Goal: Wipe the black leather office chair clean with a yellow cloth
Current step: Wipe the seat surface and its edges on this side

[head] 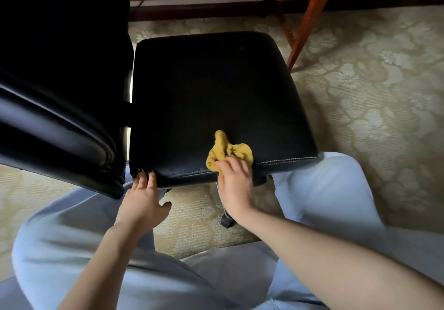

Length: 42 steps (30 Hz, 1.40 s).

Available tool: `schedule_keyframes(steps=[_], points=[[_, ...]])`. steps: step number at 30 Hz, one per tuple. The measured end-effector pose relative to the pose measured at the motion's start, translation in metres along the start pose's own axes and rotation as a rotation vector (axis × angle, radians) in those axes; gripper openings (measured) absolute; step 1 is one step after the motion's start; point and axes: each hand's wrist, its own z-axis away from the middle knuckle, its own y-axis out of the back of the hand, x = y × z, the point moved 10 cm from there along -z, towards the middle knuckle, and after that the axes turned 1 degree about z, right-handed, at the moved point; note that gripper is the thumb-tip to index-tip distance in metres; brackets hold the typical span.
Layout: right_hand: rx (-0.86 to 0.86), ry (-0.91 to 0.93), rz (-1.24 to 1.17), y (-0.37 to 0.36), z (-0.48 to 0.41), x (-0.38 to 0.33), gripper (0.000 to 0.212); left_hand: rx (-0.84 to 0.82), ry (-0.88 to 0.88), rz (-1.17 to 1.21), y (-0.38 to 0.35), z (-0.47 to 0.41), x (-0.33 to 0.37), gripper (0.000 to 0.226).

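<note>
Bunched yellow cloth (229, 152) sits on the near edge of the black chair seat (211, 89), gripped by the right hand (236, 185). The left hand (141, 199), fingers straight, touches the seat's near-left corner. The backrest (55, 108), at left, is cut off.

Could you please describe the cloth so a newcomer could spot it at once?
Start at the black chair seat in the middle. Follow its stitched near edge to the right hand, which grips the crumpled cloth. It is the only bright yellow thing there.
</note>
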Motion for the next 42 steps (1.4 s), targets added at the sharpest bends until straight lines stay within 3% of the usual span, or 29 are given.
schedule_keyframes(steps=[5,9,11,16,25,31,36,42], points=[[-0.115,0.219,-0.075,-0.03,0.004,-0.044,0.043,-0.025,-0.005,0.008,0.002,0.001,-0.001,0.089],[-0.422,0.61,-0.121,-0.06,0.024,-0.081,0.036,-0.044,-0.015,0.007,0.002,0.001,-0.002,0.086],[-0.478,0.706,-0.065,-0.064,0.032,-0.078,0.033,-0.059,-0.037,-0.032,0.002,0.003,-0.001,0.085],[-0.351,0.659,-0.123,-0.054,0.023,-0.059,0.044,-0.164,-0.056,-0.122,0.0,0.005,0.003,0.088],[-0.227,0.613,-0.146,-0.014,0.004,-0.009,0.034,-0.235,0.025,-0.141,-0.015,0.015,0.023,0.097],[-0.231,0.594,-0.106,0.005,-0.005,0.029,0.032,-0.295,0.052,-0.103,-0.023,0.024,0.051,0.097],[-0.156,0.427,-0.101,0.033,-0.021,0.062,0.027,-0.322,0.046,-0.121,-0.028,0.032,0.082,0.094],[-0.392,0.137,0.115,0.045,-0.049,0.088,0.028,-0.316,-0.005,-0.12,-0.016,0.035,0.124,0.079]])
